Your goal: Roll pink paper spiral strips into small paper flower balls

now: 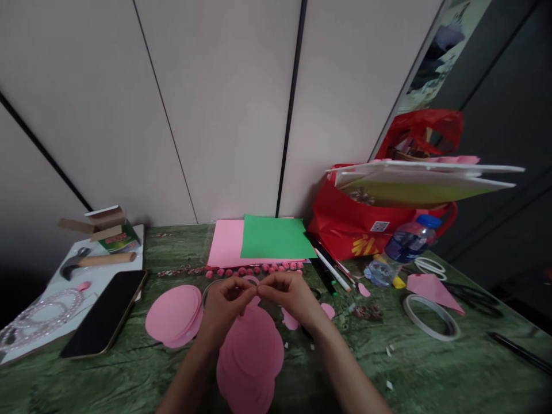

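My left hand [228,302] and my right hand [288,293] meet fingertip to fingertip over the table's middle, both closed in a pinch. What they pinch is too small and hidden to make out; a bit of pink paper [255,301] shows just beneath the fingertips. Under them lies an overlapping pile of pink paper circles [252,356]. A second stack of pink circles [173,313] rests left of my left hand. Small pink cutouts [291,320] lie partly hidden by my right hand. A ring shape behind my left hand is mostly covered.
Behind are green paper [276,237], pink sheets [225,241] and pink pompoms [241,271]. To the left: a phone [107,313], a hammer [99,260], an opened box [114,236]. To the right: pens [334,269], a red bag [336,224], a bottle [407,244], a tape roll [431,317].
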A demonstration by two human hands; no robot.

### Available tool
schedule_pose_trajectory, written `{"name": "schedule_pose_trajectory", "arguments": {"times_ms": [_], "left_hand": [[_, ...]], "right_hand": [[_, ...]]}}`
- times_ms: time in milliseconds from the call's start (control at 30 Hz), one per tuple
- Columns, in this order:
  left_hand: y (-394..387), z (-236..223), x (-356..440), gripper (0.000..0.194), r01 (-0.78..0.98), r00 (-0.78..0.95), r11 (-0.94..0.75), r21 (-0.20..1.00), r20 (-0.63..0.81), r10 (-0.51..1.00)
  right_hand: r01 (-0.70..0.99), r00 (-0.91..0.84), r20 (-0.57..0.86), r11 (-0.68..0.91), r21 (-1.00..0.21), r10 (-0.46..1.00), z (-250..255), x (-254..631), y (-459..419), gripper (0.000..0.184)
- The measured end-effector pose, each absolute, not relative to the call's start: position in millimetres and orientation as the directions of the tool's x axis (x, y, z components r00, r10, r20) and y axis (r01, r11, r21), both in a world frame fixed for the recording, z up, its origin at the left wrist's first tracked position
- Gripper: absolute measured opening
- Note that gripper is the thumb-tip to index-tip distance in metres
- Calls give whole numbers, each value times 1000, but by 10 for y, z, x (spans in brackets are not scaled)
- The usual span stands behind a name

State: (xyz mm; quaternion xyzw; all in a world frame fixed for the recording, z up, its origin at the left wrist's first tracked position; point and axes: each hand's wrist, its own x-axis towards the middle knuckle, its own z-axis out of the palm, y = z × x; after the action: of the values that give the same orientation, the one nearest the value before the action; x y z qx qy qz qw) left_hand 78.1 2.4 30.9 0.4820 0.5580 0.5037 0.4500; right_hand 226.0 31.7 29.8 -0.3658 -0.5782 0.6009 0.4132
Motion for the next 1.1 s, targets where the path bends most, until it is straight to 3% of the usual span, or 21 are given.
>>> {"name": "schedule_pose_trajectory", "arguments": {"times_ms": [733, 900, 1100], "left_hand": [[29, 299, 768, 18, 110, -109, 21, 994, -9, 994], [21, 290, 766, 19, 113, -92, 20, 993, -9, 996], [24, 285, 779, 20, 90, -95, 28, 996, -19, 995]], "right_hand": [[-63, -368, 75, 55, -996, 927, 256, 2276, 341, 16], [-132, -362, 78, 31, -991, 929, 237, 2274, 354, 15], [-221, -345, 15, -66, -973, 939, 252, 2285, 360, 27]]}}
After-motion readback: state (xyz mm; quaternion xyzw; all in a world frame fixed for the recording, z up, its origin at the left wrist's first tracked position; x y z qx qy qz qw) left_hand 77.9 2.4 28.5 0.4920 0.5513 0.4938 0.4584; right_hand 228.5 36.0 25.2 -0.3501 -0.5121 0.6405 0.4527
